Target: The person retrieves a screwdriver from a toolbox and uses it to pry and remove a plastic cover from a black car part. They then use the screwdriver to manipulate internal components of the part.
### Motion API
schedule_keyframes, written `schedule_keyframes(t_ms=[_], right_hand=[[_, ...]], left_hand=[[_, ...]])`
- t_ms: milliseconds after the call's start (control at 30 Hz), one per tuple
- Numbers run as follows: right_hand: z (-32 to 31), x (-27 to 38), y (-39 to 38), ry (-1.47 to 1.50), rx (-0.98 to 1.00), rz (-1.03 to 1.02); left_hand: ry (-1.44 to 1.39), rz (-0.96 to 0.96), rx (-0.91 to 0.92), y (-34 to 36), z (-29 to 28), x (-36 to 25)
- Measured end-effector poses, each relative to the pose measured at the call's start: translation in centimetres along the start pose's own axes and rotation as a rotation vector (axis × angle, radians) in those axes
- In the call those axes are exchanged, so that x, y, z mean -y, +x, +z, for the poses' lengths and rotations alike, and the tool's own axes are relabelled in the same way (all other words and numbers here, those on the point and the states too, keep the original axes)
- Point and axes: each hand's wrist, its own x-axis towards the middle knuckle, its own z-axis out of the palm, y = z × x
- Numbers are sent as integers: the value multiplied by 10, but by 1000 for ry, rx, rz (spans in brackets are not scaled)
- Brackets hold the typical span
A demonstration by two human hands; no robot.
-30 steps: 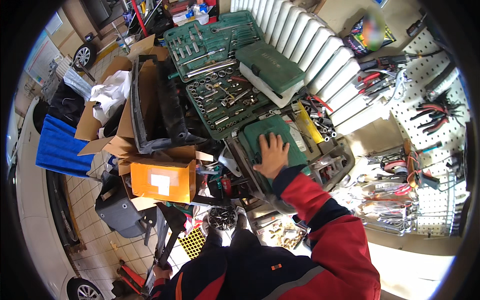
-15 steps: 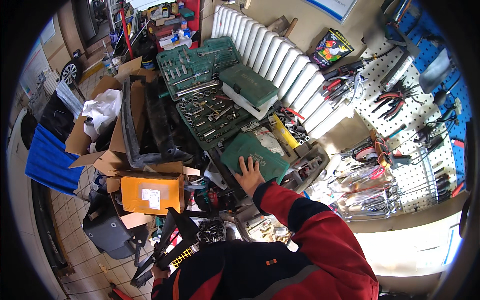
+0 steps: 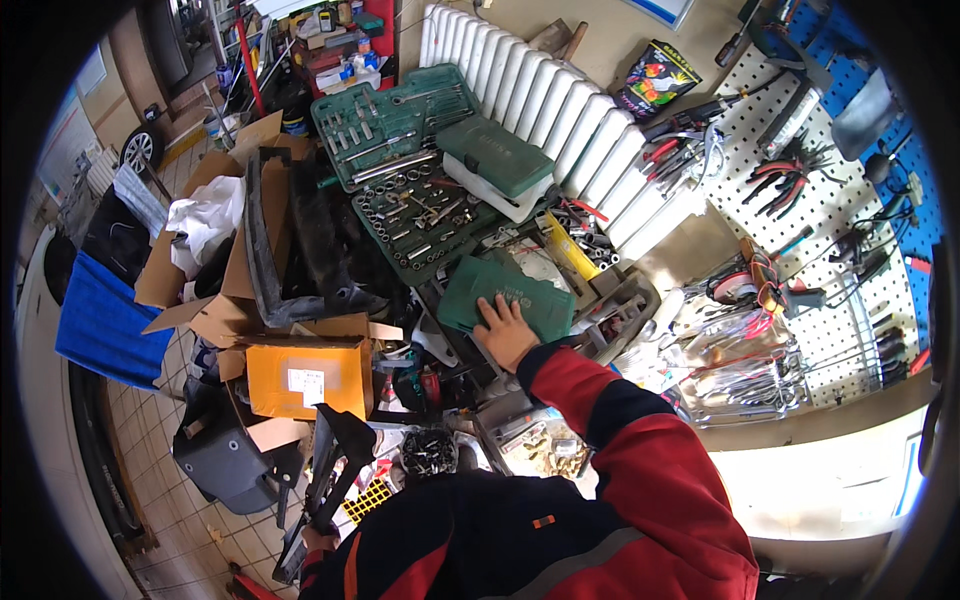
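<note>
In the head view, the person has the right hand laid on the lid of a closed green case, fingers fanned apart and palm down, gripping nothing that I can see. The left hand, low down and well to the left of that case, is half lost beside the sleeve; it looks closed around the lower end of a black angled part, though I can't make out each finger. Just past the green case, on its far left, lies an open tool case full of sockets and bits, with a green-lidded box on a pale base sitting across its right side. A yellow bar is just beyond the green case, slightly right, and the white radiator stands along the wall farther back. Left of the green case I see an orange carton with a white label, and well past that a blue cloth. Off to its right, red-handled pliers hang on the white pegboard. Nearer the person than the case, to its left, is a yellow grid.
</note>
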Motion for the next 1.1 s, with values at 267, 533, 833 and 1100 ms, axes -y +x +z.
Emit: schedule_keyframes(t_ms=[267, 533, 833, 1100], right_hand=[[-88, -127, 53, 320, -157, 328], [-40, -191, 55, 21, -332, 482], [27, -163, 7, 363, -100, 496], [19, -176, -15, 521, 61, 540]], left_hand=[[-1240, -266, 10, 27, 12, 25], [-837, -39, 55, 13, 4, 40], [-356, 218, -14, -16, -3, 53], [-283, 53, 23, -27, -12, 41]])
